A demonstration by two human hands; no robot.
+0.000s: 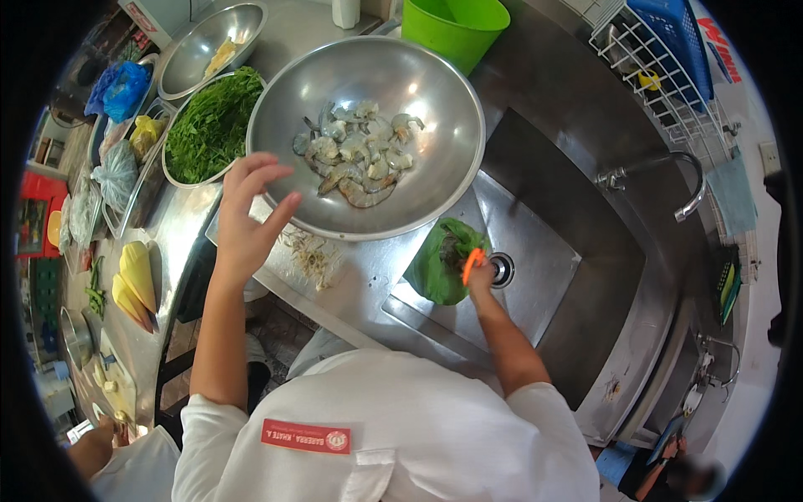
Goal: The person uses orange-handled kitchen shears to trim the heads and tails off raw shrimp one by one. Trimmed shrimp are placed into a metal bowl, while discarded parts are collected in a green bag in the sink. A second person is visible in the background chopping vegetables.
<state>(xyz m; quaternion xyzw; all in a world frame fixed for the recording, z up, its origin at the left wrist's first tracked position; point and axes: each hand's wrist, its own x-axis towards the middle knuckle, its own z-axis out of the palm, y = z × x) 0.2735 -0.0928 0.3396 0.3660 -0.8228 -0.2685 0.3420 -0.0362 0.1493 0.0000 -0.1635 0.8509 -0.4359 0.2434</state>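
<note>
My left hand point(254, 216) is raised at the left rim of a large stainless steel bowl point(439, 144), its fingers spread and nothing in them. Peeled-looking raw shrimp point(354, 154) lie heaped in the middle of that bowl. Over the sink point(539, 251), my right hand point(482, 276) grips an orange-handled tool point(473, 267), perhaps scissors; its working end is hard to make out. Just left of the tool, a green plastic bag point(433, 276) lies open with dark contents I cannot identify. Pale shell scraps point(313, 254) are scattered on the steel counter below the bowl.
A bright green bin point(461, 31) stands behind the bowl. Leafy greens point(213, 125) fill a container at left, near yellow banana blossoms point(137, 282). A curved faucet point(693, 188) and wire rack point(659, 75) flank the sink. Another person's hand point(97, 439) works at lower left.
</note>
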